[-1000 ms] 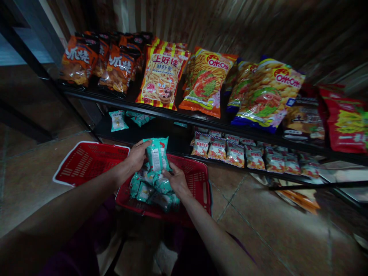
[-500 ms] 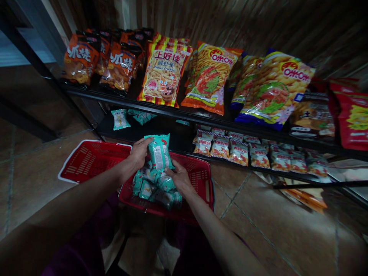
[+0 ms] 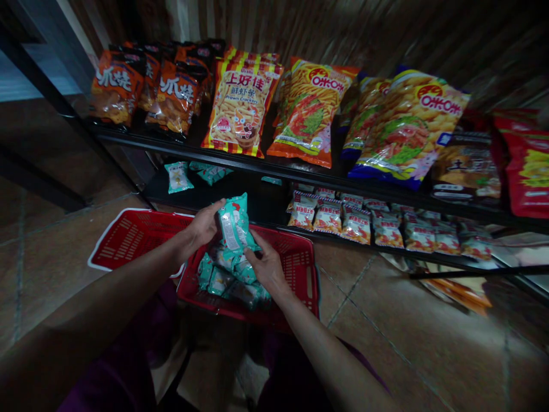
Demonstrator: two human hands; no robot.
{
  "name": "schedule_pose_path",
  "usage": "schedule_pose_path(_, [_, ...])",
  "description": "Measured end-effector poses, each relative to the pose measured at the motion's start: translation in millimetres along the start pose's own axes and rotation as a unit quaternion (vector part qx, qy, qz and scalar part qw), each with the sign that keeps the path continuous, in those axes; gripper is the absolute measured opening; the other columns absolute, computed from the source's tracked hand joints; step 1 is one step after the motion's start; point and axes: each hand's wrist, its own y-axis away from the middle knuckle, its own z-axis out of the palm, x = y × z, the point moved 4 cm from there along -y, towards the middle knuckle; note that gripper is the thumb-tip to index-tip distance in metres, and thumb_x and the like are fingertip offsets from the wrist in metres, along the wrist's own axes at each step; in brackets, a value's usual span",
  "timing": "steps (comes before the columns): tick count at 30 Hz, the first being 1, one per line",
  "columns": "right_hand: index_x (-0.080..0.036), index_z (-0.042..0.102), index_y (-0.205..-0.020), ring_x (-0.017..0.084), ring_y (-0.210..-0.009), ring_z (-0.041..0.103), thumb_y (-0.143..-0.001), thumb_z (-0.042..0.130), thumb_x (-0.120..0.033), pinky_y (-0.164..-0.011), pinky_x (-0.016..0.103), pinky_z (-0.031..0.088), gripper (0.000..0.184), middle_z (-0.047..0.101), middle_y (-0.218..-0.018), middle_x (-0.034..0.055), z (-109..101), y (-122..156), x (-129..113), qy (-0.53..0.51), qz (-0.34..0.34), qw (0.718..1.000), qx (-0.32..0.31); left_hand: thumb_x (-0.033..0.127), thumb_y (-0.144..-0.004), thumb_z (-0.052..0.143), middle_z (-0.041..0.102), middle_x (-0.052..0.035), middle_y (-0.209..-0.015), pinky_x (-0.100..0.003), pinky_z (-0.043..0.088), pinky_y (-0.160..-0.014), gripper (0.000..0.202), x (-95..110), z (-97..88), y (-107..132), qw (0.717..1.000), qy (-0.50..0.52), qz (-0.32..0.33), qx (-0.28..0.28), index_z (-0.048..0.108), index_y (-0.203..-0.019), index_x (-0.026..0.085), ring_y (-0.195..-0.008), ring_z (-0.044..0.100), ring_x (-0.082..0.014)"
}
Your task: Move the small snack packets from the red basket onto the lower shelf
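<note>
Between my two hands is a teal snack bag (image 3: 234,226), held above a red shopping basket (image 3: 300,254). My left hand (image 3: 203,224) is closed on the bag's upper left edge. Fingers of my right hand (image 3: 266,260) grip its lower right side. Beneath it, several more teal snack packets (image 3: 218,280) lie heaped in the basket. On the lower shelf (image 3: 253,200), a teal packet (image 3: 178,177) and a few others rest at the left.
A second red basket (image 3: 132,229) with a white rim stands at the left, beside the black rack. Small white-and-orange packets (image 3: 328,216) fill the lower shelf's right part. Larger snack bags, including prawn crackers (image 3: 242,109), line the upper shelf. Packages (image 3: 454,289) lie under the rack.
The held teal bag has tilted and its top has shifted slightly up. My left hand has moved a little up and left along its edge. Both hands still hold it.
</note>
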Motion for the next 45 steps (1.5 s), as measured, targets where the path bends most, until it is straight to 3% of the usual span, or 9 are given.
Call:
schedule_pose_path(4, [-0.030,0.065,-0.117,0.020,-0.092,0.060,-0.073,0.061,-0.025,-0.089,0.036,0.045,0.044,0.067,-0.106,0.0025,-11,-2,-5,0.072,-0.036,0.996,0.028,0.012,-0.064,0.073,0.066,-0.0010,-0.069,-0.022,0.046,-0.059,0.016,22,-2.9,0,0.988,-0.115,0.105,-0.002,0.069,-0.079,0.016,-0.060,0.058,-0.0105])
schedule_pose_path(11, [-0.032,0.067,-0.114,0.018,-0.078,0.056,-0.073,0.055,-0.018,-0.078,0.034,0.045,0.044,0.061,-0.087,0.0024,-19,-4,-8,0.149,-0.071,0.986,0.024,0.021,-0.066,0.075,0.069,-0.0029,-0.072,-0.023,0.047,-0.066,0.014,25,1.6,-2,0.952,-0.241,0.149,-0.117,0.073,-0.078,0.016,-0.067,0.060,-0.0134])
schedule_pose_path(17, [-0.027,0.062,-0.117,0.021,-0.093,0.059,-0.073,0.058,-0.019,-0.086,0.034,0.044,0.045,0.065,-0.110,0.0025,-19,-3,-18,0.076,-0.063,0.995,0.027,0.030,-0.068,0.072,0.063,0.0009,-0.060,-0.020,0.043,-0.057,0.013,18,-5.2,-12,0.955,-0.216,0.193,-0.063,0.070,-0.066,0.017,-0.055,0.052,-0.0098])
schedule_pose_path(22, [-0.023,0.062,-0.098,0.017,-0.074,0.058,-0.071,0.060,-0.022,-0.070,0.029,0.045,0.027,0.066,-0.089,-0.0004,-19,-5,-20,0.048,-0.018,0.998,0.037,0.028,-0.065,0.075,0.060,0.0014,-0.056,-0.019,0.041,-0.052,0.014,14,-8.1,-16,0.970,-0.159,0.183,-0.018,0.068,-0.064,0.016,-0.050,0.050,-0.0082])
schedule_pose_path(28, [-0.023,0.061,-0.101,0.014,-0.064,0.054,-0.066,0.066,-0.027,-0.060,0.025,0.041,0.035,0.061,-0.073,-0.0039,-19,-6,-15,-0.062,0.061,0.996,0.027,0.023,-0.068,0.071,0.059,0.0013,-0.056,-0.020,0.039,-0.049,0.010,11,-7.5,-16,0.975,-0.165,0.146,0.040,0.066,-0.064,0.015,-0.048,0.049,-0.0082])
schedule_pose_path(32, [-0.023,0.062,-0.095,0.012,-0.062,0.052,-0.065,0.067,-0.027,-0.060,0.024,0.041,0.030,0.058,-0.068,-0.0055,-19,-6,-13,-0.107,0.064,0.992,0.034,0.018,-0.070,0.066,0.057,0.0030,-0.053,-0.020,0.037,-0.049,0.008,9,-7.1,-15,0.970,-0.189,0.133,0.070,0.064,-0.063,0.015,-0.047,0.048,-0.0080])
schedule_pose_path(36, [-0.022,0.059,-0.077,0.010,-0.060,0.051,-0.066,0.070,-0.030,-0.061,0.023,0.041,0.018,0.053,-0.062,-0.0070,-18,-5,-7,-0.140,0.063,0.987,0.036,0.019,-0.072,0.062,0.056,0.0035,-0.051,-0.020,0.036,-0.048,0.011,6,-7.5,-15,0.965,-0.212,0.128,0.081,0.063,-0.062,0.015,-0.046,0.046,-0.0080])
schedule_pose_path(41, [-0.022,0.059,-0.078,0.010,-0.057,0.049,-0.069,0.071,-0.044,-0.057,0.023,0.041,0.026,0.053,-0.063,-0.0066,-15,-6,-4,-0.176,0.090,0.980,0.035,0.020,-0.073,0.062,0.053,0.0035,-0.048,-0.019,0.034,-0.046,0.015,4,-8.1,-15,0.963,-0.230,0.125,0.070,0.061,-0.059,0.015,-0.044,0.044,-0.0076])
schedule_pose_path(45, [-0.020,0.058,-0.072,0.009,-0.052,0.046,-0.064,0.073,-0.044,-0.049,0.021,0.036,0.029,0.051,-0.058,-0.0069,-18,-7,-6,-0.142,0.111,0.982,0.064,0.019,-0.073,0.062,0.054,0.0032,-0.049,-0.019,0.033,-0.045,0.015,2,-10.5,-16,0.960,-0.242,0.124,0.064,0.062,-0.058,0.015,-0.043,0.044,-0.0068])
